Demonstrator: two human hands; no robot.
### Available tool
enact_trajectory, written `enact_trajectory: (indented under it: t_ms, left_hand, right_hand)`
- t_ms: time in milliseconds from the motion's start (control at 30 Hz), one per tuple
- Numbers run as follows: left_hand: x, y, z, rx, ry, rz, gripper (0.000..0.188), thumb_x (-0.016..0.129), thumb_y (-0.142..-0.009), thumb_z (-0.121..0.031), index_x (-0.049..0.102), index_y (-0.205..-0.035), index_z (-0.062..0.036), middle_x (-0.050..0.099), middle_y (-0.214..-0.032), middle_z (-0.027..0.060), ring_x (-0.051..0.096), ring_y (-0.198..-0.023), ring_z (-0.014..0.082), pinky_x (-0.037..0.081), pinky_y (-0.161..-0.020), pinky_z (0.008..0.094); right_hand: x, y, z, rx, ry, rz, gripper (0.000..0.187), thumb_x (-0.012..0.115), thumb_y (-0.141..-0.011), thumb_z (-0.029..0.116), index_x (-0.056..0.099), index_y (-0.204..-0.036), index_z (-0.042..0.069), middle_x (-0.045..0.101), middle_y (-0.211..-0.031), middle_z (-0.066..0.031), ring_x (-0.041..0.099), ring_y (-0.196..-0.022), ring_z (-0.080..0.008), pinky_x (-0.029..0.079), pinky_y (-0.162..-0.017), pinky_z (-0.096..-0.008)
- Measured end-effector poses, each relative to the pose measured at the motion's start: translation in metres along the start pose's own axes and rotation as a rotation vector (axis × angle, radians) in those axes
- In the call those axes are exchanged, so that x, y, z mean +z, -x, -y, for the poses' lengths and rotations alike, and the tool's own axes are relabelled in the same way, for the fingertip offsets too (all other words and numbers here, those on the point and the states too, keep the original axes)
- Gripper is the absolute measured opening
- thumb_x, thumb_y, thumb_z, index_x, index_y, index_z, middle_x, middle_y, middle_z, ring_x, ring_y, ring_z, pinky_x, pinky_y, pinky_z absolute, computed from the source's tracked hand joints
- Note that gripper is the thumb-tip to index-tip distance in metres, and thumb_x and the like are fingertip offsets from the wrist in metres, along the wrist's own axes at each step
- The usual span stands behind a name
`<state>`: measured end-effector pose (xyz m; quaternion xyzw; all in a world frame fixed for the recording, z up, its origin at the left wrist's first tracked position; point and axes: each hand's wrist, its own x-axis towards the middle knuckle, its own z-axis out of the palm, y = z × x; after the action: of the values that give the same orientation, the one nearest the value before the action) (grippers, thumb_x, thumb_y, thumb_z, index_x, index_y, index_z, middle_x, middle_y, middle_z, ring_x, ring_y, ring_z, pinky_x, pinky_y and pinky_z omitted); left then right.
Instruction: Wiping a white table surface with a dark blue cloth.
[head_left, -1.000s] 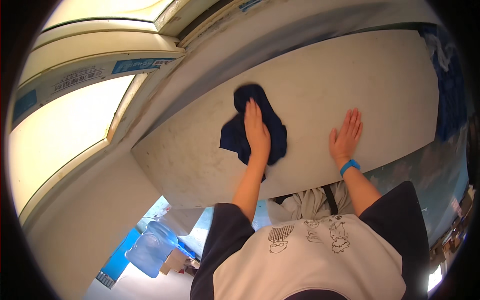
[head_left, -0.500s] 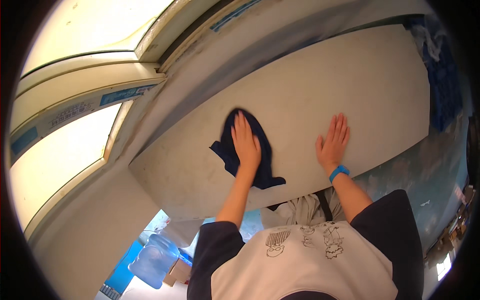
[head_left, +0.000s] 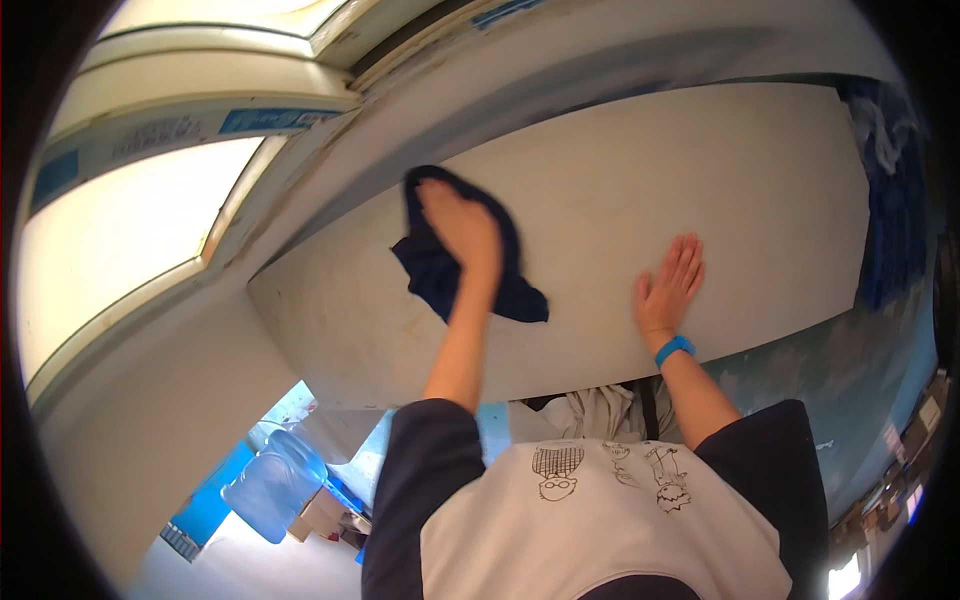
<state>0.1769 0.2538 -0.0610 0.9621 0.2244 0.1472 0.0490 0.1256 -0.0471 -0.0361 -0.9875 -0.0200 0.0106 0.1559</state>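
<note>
A dark blue cloth [head_left: 428, 268] lies rumpled on the pale tabletop [head_left: 590, 180], its upper end at the far edge. On it my left hand [head_left: 462, 228] rests flat with fingers stretched out, slightly blurred by motion and covering the cloth's middle. My right hand [head_left: 668, 290] lies palm down on the bare surface toward the near right side, fingers stretched out and nothing in it. A blue band [head_left: 675, 350] circles my right wrist.
A window frame [head_left: 190, 127] and wall border the table's far left. Blue material [head_left: 892, 225] hangs by the right end. Below the near left edge stand a large clear blue water jug [head_left: 278, 490] and a cardboard box [head_left: 318, 515].
My left hand has slid the cloth away from me and slightly left, up to the table's far edge. My right hand stays in about the same place. The whole view has shifted slightly.
</note>
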Motion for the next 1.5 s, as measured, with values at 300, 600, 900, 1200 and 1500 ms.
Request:
enact_trajectory:
  t_ms: [300, 600, 900, 1200, 1500]
  left_hand:
    - [-0.007, 0.007, -0.013, -0.003, 0.15, -0.02, 0.057, 0.051, -0.083, -0.006, 0.046, -0.138, 0.0077, 0.042, -0.149, 0.0251, 0.036, -0.141, 0.0398, 0.025, -0.118, 0.0482]
    - [-0.011, -0.001, 0.045, -0.028, 0.117, -0.049, 0.052, 0.053, -0.083, -0.007, 0.05, -0.132, 0.0119, 0.043, -0.147, 0.0282, 0.036, -0.14, 0.0415, 0.028, -0.117, 0.0463]
    - [-0.028, -0.018, 0.039, 0.115, 0.347, -0.013, 0.059, 0.052, -0.076, -0.001, 0.051, -0.134, 0.0066, 0.052, -0.14, 0.023, 0.043, -0.135, 0.0401, 0.033, -0.115, 0.0453]
    - [-0.027, 0.02, -0.025, 0.404, 0.481, 0.311, 0.071, 0.061, -0.072, -0.015, 0.048, -0.139, 0.0014, 0.046, -0.147, 0.0183, 0.042, -0.138, 0.0356, 0.033, -0.112, 0.0524]
    - [0.017, 0.018, -0.224, 0.469, 0.524, 0.196, 0.065, 0.061, -0.076, -0.021, 0.05, -0.136, 0.0029, 0.045, -0.146, 0.0226, 0.04, -0.138, 0.0386, 0.032, -0.113, 0.0517]
  right_hand:
    - [-0.002, -0.002, 0.002, -0.021, 0.029, -0.035, 0.08, 0.054, -0.088, 0.024, 0.019, -0.155, -0.001, 0.018, -0.162, -0.0207, 0.015, -0.151, -0.0363, 0.013, -0.12, -0.0509]
    - [0.002, 0.002, 0.002, -0.017, 0.034, -0.035, 0.077, 0.053, -0.09, 0.024, 0.02, -0.154, -0.001, 0.018, -0.162, -0.0203, 0.015, -0.15, -0.0354, 0.013, -0.12, -0.0503]
    - [0.003, 0.0, -0.009, -0.028, 0.048, -0.081, 0.075, 0.052, -0.09, 0.022, 0.02, -0.154, -0.001, 0.018, -0.162, -0.0203, 0.014, -0.151, -0.0356, 0.012, -0.12, -0.0507]
    - [0.002, 0.003, -0.009, -0.023, 0.068, -0.055, 0.077, 0.052, -0.089, 0.024, 0.021, -0.154, -0.002, 0.017, -0.162, -0.0225, 0.014, -0.15, -0.0378, 0.012, -0.12, -0.052]
    - [0.004, 0.003, -0.005, -0.017, 0.037, -0.007, 0.084, 0.058, -0.081, 0.021, 0.022, -0.152, -0.006, 0.017, -0.161, -0.0244, 0.011, -0.151, -0.0393, 0.01, -0.121, -0.053]
